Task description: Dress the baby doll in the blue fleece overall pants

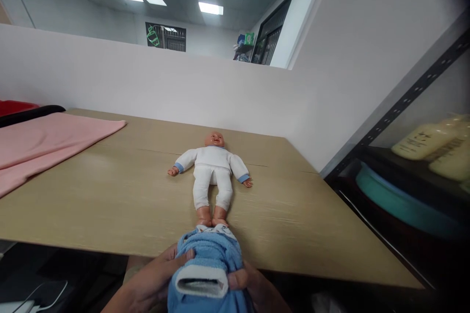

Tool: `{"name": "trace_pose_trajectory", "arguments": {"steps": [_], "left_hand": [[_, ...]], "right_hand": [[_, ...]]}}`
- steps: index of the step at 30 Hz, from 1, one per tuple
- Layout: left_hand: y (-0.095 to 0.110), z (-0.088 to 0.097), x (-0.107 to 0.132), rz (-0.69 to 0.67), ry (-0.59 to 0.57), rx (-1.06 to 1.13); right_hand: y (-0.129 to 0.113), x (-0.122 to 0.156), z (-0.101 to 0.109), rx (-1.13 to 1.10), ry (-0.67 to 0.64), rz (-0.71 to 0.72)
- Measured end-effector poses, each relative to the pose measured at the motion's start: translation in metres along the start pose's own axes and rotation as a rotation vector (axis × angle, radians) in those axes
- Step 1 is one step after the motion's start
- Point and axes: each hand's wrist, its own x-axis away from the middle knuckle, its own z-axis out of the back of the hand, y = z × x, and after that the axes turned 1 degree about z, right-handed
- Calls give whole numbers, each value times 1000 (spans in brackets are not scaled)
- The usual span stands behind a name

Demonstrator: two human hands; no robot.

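A baby doll in a white top and white trousers lies face up on the table, its bare feet towards me. Just beyond the table's near edge I hold a blue terry-cloth garment with a white-rimmed opening facing me. My left hand grips its left side, thumb on top near the white rim. On the other side my right hand pinches the cloth beside that rim. The garment's far end, white with a small dark print, reaches the doll's feet. Most of my fingers are hidden under the cloth.
A pink cloth covers the left part of the wooden table, with a red container behind it. A white partition runs along the back. At right, a metal shelf holds bottles and a teal basin.
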Motion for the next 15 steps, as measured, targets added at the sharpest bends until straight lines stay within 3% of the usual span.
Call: {"name": "trace_pose_trajectory", "arguments": {"steps": [4,6,8,12,15], "left_hand": [[4,-9,0,4,-24,53],[6,-11,-1,16,3,85],[11,-13,-1,-1,47,71],[28,-19,-4,-61,116,-133],[37,-20,-10,-160,162,-402]], "right_hand": [[-19,-11,3,-1,-45,157],[-30,-10,2,87,-28,154],[-38,-4,0,178,117,81],[-53,4,-2,452,594,14],[-70,-1,-7,693,750,4]]}}
